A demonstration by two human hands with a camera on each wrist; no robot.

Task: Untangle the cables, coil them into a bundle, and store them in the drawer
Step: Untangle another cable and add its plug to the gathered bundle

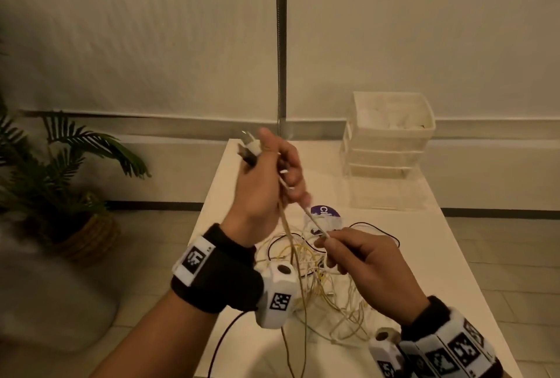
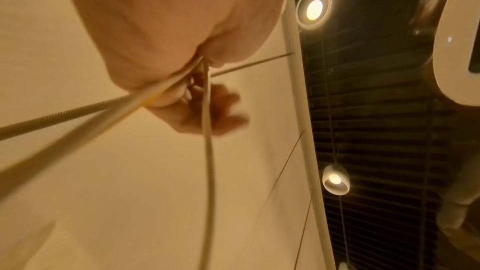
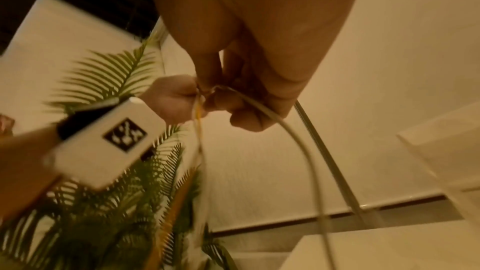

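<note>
Above table (image 1: 409, 244), blurred left hand (image 1: 266, 183) hides cables (image 1: 315, 274), plugs indistinct

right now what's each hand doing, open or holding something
Left hand: closed, gripping a bunch of cables lifted above the table.
Right hand: closed, pinching one white cable near its end.

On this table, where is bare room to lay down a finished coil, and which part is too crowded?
Bare patches: the table strip right of the right hand, below the drawer unit, and the far left corner beyond the left hand. Crowded: the middle, where the cable tangle and a purple-labelled packet lie.
</note>
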